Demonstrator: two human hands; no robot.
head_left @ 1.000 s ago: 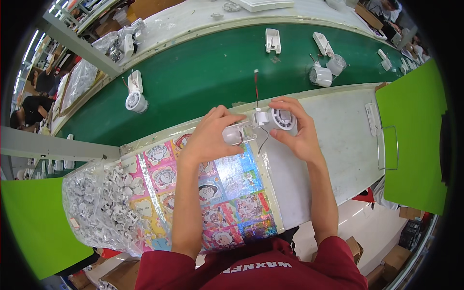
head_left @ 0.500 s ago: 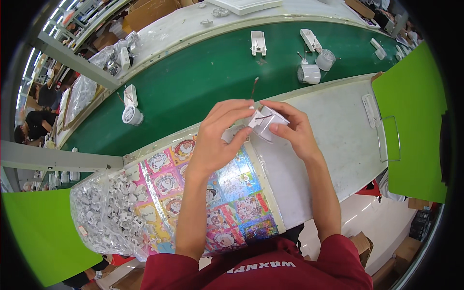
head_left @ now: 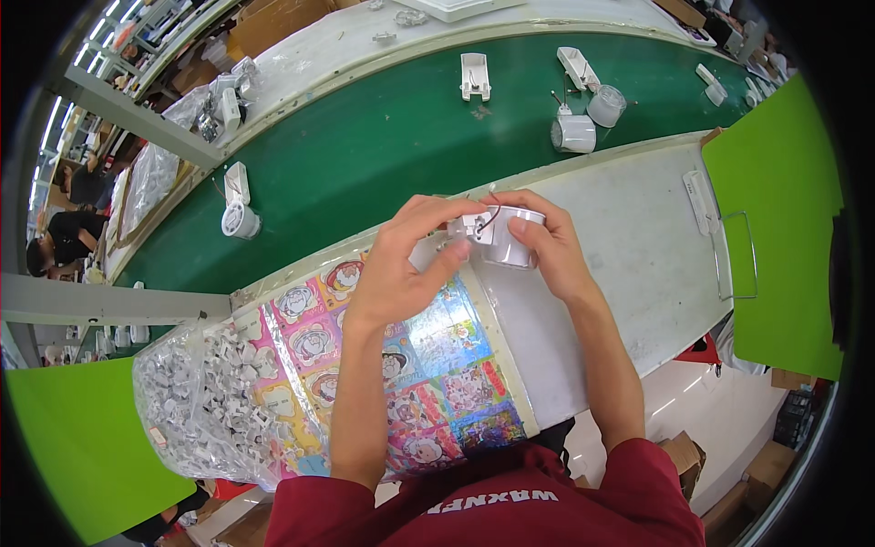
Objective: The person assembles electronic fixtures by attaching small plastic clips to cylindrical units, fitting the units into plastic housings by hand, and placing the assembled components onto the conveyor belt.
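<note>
Between my two hands, above the near edge of the green belt, is a white round plastic housing (head_left: pixel 512 246) with dark wires. My right hand (head_left: pixel 554 244) wraps its round side, thumb in front and fingers behind. At its left end sits a small white plastic block (head_left: pixel 476 226), which my left hand (head_left: pixel 408 263) pinches between thumb and fingers. A wire loops between block and housing. The fingertips partly cover where the two parts meet, so I cannot tell whether they are joined.
Along the green belt (head_left: pixel 365 137) lie white housings with wires, such as a round one (head_left: pixel 241 221) and a tray-shaped one (head_left: pixel 475 77). A clear bag (head_left: pixel 196 401) of small white parts rests on the colourful printed sheet (head_left: pixel 410 365). Green panels (head_left: pixel 775 237) flank the pale bench (head_left: pixel 629 237).
The housing has turned in my hands, so its round side now shows broadly and the wire end no longer sticks up high. Parts on the belt appear slightly further left.
</note>
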